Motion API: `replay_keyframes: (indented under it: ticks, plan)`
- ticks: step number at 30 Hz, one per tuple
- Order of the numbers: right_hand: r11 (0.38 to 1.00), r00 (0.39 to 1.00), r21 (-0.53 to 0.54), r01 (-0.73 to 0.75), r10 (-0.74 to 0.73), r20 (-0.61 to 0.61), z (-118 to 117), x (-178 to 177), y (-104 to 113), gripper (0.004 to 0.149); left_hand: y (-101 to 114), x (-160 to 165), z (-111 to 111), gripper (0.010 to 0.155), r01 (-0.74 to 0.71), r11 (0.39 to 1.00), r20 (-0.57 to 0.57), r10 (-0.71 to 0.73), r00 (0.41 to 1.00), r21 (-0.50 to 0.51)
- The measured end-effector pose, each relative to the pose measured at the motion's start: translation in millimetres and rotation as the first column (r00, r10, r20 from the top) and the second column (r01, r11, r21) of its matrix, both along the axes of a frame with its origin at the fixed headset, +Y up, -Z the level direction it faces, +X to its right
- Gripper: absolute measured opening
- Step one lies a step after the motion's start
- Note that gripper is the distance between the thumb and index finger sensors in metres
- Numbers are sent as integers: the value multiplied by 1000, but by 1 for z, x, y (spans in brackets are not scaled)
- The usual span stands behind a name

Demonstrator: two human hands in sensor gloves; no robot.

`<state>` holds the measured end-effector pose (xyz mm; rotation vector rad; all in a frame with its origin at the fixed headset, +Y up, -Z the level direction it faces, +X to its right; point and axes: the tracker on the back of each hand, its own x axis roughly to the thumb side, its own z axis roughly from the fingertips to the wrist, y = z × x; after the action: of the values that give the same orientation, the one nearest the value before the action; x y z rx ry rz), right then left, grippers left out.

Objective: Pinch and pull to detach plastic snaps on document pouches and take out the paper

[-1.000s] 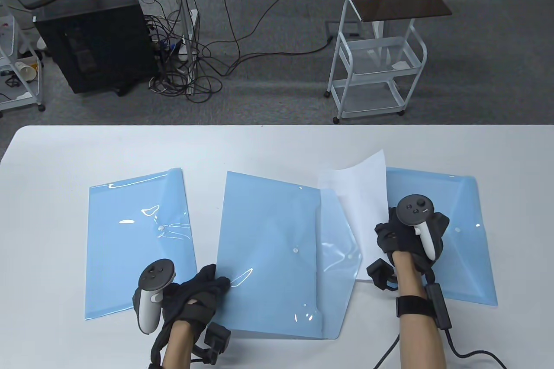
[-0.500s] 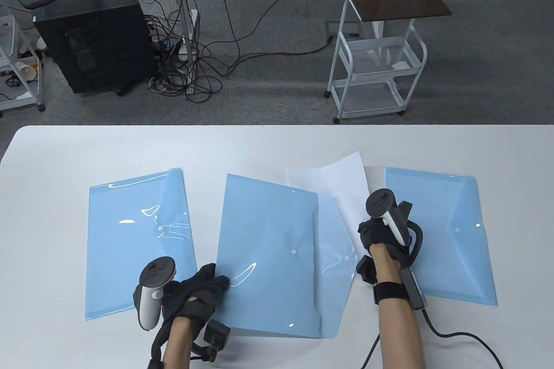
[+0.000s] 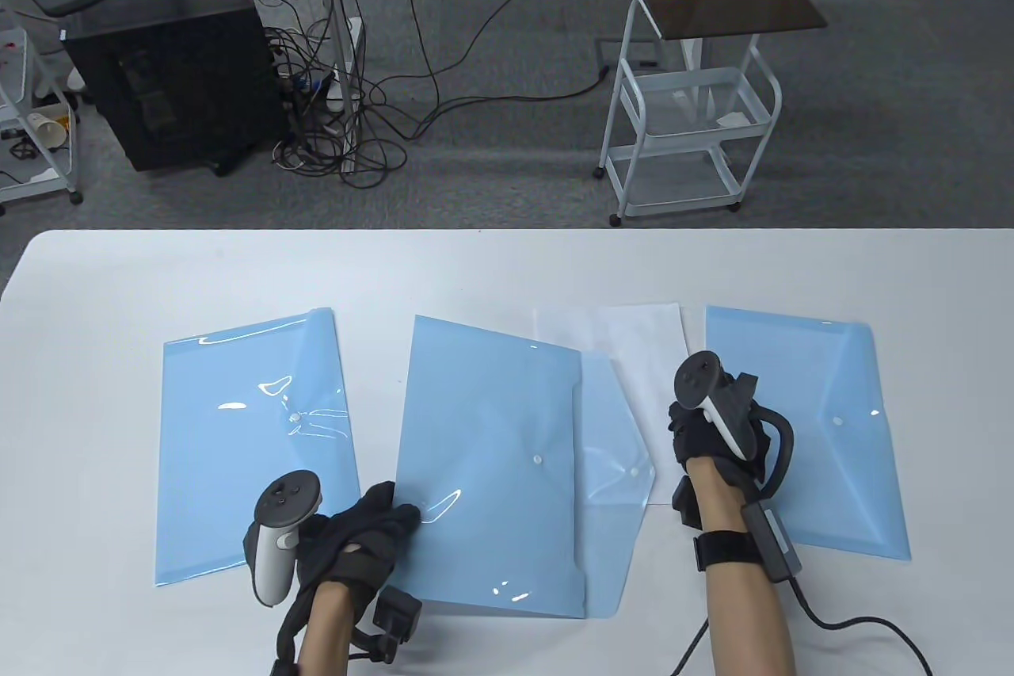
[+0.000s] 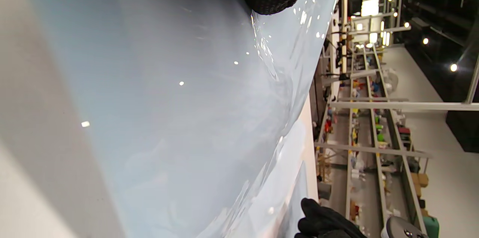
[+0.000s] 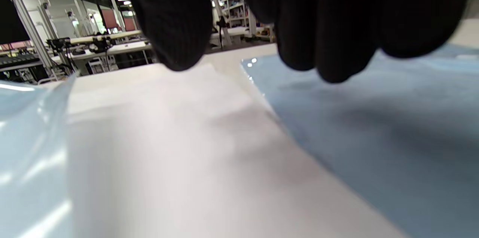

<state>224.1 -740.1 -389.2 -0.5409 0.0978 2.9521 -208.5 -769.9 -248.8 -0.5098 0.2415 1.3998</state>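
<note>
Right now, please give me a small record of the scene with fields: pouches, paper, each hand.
middle pouch: flap open, to its right
left pouch: flat, snap looks closed
right pouch: flat, flap seems closed
paper: white sheet lying between middle and right pouch
left hand: grip on the middle pouch's near-left corner
right hand: above the paper, fingertips apart, holding nothing visible
table: white
</note>
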Motion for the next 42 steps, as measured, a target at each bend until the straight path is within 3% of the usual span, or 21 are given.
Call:
replay_keyframes:
  ticks: [4,7,10,14,19,24,30,34,38,42]
  plan:
    - [986,996,143,86,-82,-38,21,2,15,62,2,2,1,47,-33,999,8,33,999,18]
    - [919,940,200,339,-325,-102,41,3,15,56,5,3,1,47,-72,997,20,71,997,39]
    - [838,840,74,541,-534,-96,59,3,6,57,7,3,3,47,-89,995,20,88,996,52]
    - [821,822,-106,561,-567,-45,78,-2,-7,59,8,2,5,47,-68,996,12,68,998,55]
    - [750,752,-153,644,-657,-57,85,-14,-23,61,5,1,6,47,-47,998,5,47,999,45]
    - [665,662,-87,742,-747,-58,81,-17,-25,63,4,1,5,47,-35,999,8,35,999,34]
    - [772,768,-78,631,-635,-77,77,-20,-21,66,4,1,5,47,-10,999,14,10,1000,32]
    - [786,781,-85,612,-618,-95,71,-26,-24,45,4,0,4,47,-3,999,14,3,1000,33]
    - [754,733,-112,647,-655,-184,68,-37,-17,41,2,-2,4,48,43,999,10,-43,999,7]
    - [717,654,-214,664,-695,-300,67,-56,-11,50,0,-4,4,48,89,996,4,-89,996,-21]
